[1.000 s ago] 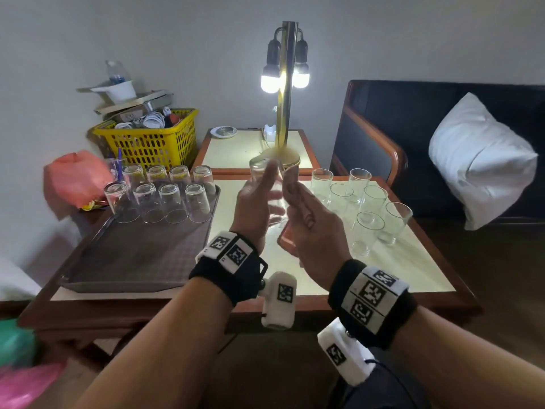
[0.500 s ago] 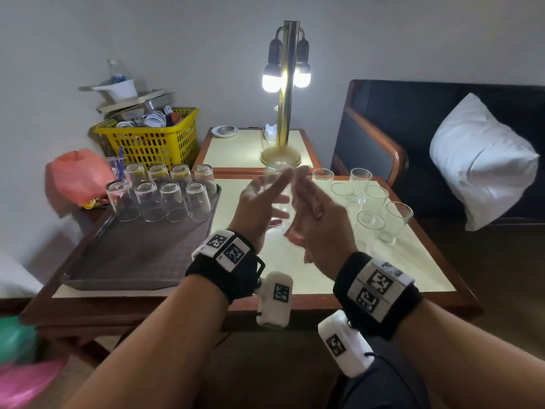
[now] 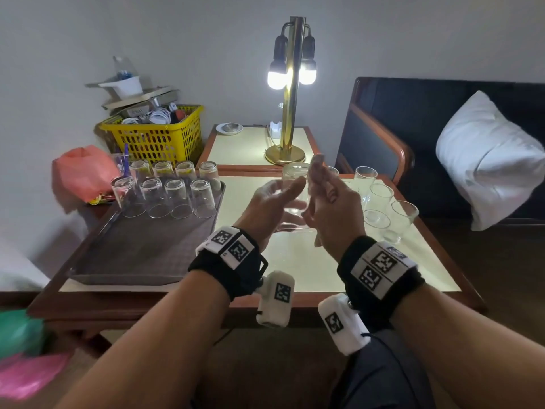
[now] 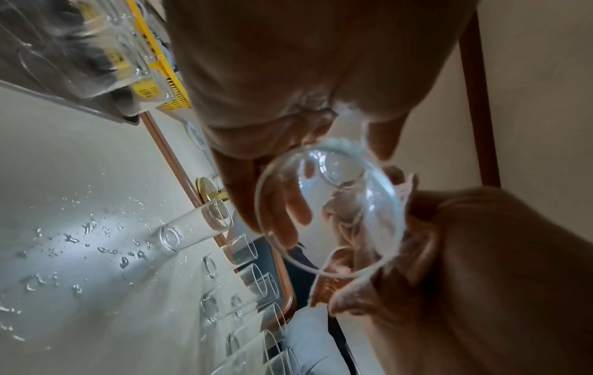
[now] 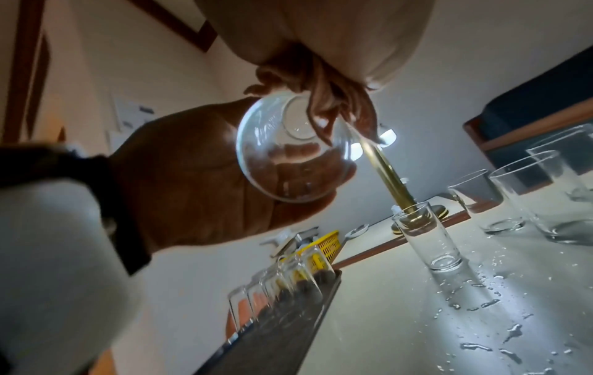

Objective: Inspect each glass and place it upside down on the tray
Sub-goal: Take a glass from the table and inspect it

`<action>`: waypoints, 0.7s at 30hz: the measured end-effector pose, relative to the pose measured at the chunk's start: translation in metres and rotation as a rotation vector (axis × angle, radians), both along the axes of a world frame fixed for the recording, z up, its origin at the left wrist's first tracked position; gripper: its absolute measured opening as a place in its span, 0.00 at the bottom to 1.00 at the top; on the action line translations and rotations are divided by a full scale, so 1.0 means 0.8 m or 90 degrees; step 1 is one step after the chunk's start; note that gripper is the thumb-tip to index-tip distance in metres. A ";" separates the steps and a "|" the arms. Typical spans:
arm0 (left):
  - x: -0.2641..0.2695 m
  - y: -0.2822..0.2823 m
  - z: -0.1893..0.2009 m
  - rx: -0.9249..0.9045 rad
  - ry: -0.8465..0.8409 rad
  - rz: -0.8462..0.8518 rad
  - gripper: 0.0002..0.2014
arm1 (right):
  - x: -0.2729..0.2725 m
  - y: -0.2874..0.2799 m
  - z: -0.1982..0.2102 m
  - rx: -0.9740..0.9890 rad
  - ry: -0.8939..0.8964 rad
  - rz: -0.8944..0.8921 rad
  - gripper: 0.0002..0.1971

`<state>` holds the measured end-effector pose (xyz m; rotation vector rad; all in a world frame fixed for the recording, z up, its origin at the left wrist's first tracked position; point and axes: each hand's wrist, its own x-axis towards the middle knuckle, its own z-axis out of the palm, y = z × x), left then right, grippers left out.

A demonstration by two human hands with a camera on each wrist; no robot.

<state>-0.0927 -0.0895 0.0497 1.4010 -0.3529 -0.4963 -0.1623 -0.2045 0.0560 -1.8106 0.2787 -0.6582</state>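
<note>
A clear glass is held tilted above the middle of the table, base up and away, mouth towards my wrists. My left hand cups it from the left, fingers curled round its wall. My right hand grips a crumpled pinkish cloth and presses it against the glass's right side. On the left lies a dark grey tray; several glasses stand upside down at its far end. Several upright glasses stand on the table's right part.
Water drops lie on the cream tabletop. A lit brass lamp stands on the side table behind. A yellow basket and a pink bag sit at the back left. On the right, a white pillow lies on a dark sofa.
The glass has come down from in front of the lamp base, slightly to the right. Both hands have shifted their hold, the cloth now against its right side.
</note>
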 end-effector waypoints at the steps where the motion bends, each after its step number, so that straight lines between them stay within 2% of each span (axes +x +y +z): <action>1: 0.003 0.000 0.001 -0.008 -0.017 0.041 0.27 | -0.006 0.006 0.000 -0.017 -0.006 0.030 0.18; 3: 0.003 0.001 0.005 -0.048 0.002 0.086 0.24 | -0.015 0.019 -0.007 -0.081 -0.008 0.070 0.18; 5: 0.000 0.002 0.003 -0.041 0.049 0.023 0.21 | -0.006 0.008 -0.008 -0.071 -0.001 0.040 0.19; 6: -0.001 0.001 0.001 -0.010 0.034 -0.009 0.20 | 0.000 0.000 -0.006 -0.041 0.003 0.021 0.18; 7: -0.005 0.000 0.001 0.003 0.009 -0.010 0.23 | 0.003 -0.004 -0.004 -0.019 0.004 0.009 0.18; 9: -0.002 0.000 0.000 -0.012 -0.018 0.065 0.32 | -0.002 0.004 -0.002 -0.022 -0.002 0.036 0.19; 11: -0.001 0.002 0.005 -0.060 0.012 0.123 0.30 | -0.010 0.020 -0.009 -0.072 -0.016 0.068 0.21; 13: -0.004 0.005 0.004 -0.066 0.060 0.069 0.23 | -0.005 0.015 -0.008 -0.071 -0.007 0.060 0.20; 14: -0.005 0.004 0.003 -0.043 0.039 0.041 0.21 | -0.001 0.009 -0.006 -0.035 0.007 0.048 0.20; 16: -0.005 0.003 0.002 -0.024 -0.023 0.082 0.27 | -0.003 0.007 0.000 0.011 0.013 0.040 0.19; 18: 0.001 0.004 0.005 -0.053 -0.043 0.175 0.33 | -0.013 0.022 0.000 -0.031 0.002 0.061 0.20; 19: 0.004 0.004 0.005 -0.075 -0.025 0.182 0.34 | -0.017 0.028 -0.003 -0.060 0.000 0.072 0.21; 21: 0.004 0.006 0.004 -0.085 0.025 0.112 0.30 | -0.011 0.023 -0.005 -0.061 -0.003 0.062 0.20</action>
